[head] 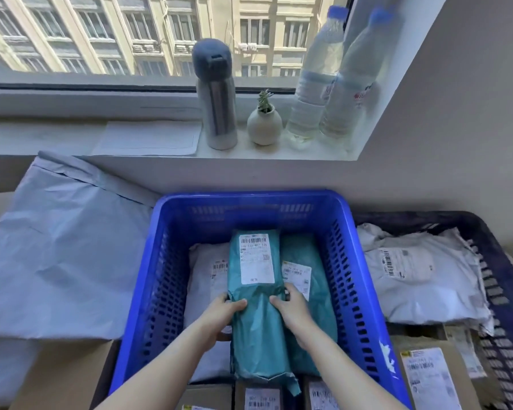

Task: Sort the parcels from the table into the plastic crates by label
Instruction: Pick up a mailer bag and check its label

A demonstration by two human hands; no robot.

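Note:
A long teal parcel (256,303) with a white label lies lengthwise inside the blue crate (166,250). My left hand (219,316) grips its left edge and my right hand (293,312) grips its right edge, thumbs on top. Under it lie a second teal parcel (304,255) to the right and a pale grey parcel (203,276) to the left, both labelled. Small brown boxes (258,396) with labels sit at the crate's near end. To the right, a dark crate (498,279) holds a white labelled parcel (421,279) and a brown box (427,377).
A large pale blue mailer bag (60,255) lies on a cardboard surface (62,377) left of the blue crate. On the window sill behind stand a flask (216,96), a small potted plant (264,122), two water bottles (332,81) and a sheet of paper (148,137).

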